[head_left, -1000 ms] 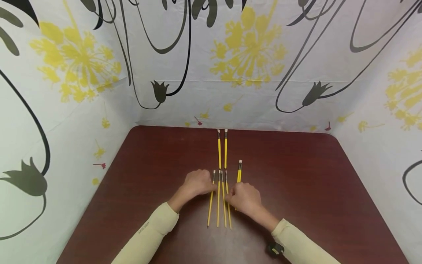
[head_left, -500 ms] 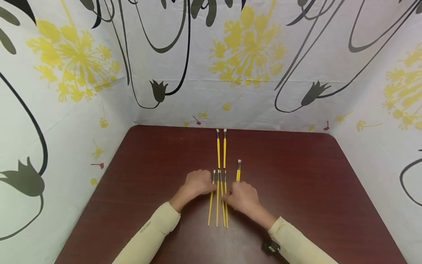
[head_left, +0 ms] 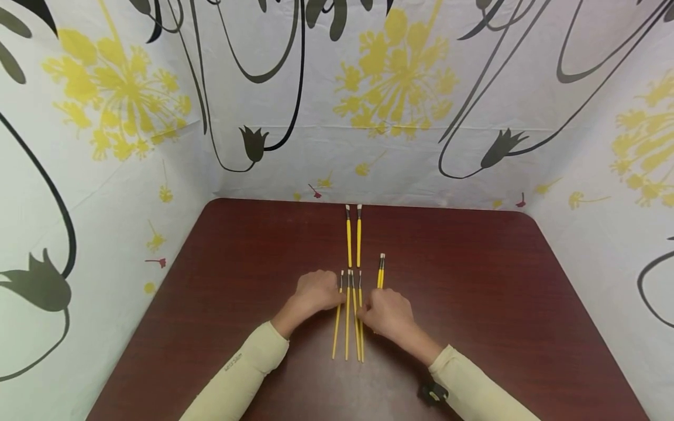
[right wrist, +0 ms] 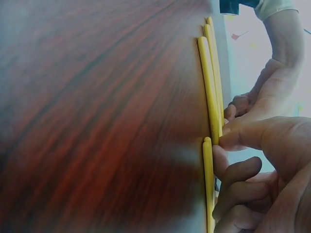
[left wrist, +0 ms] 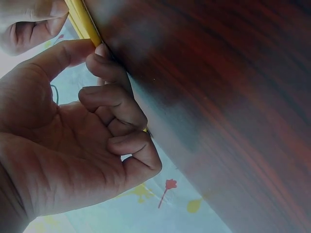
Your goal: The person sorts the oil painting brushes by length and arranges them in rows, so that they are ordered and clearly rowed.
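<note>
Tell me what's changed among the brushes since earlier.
The right hand eased slightly left, and the near row's rightmost brush swung its handle end left, toward its neighbour. The left hand, two far brushes and the pair by the right hand stayed put.

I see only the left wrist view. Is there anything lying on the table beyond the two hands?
Observer: Yes, a pair of yellow brushes lies side by side near the far edge of the table.
Operator: Thank you. And how many brushes are lying nearer, in the middle?
Observer: The head view shows four brushes there.
Operator: Is something also lying to the right of these?
Observer: Yes, two more brushes, partly hidden by the right hand.
</note>
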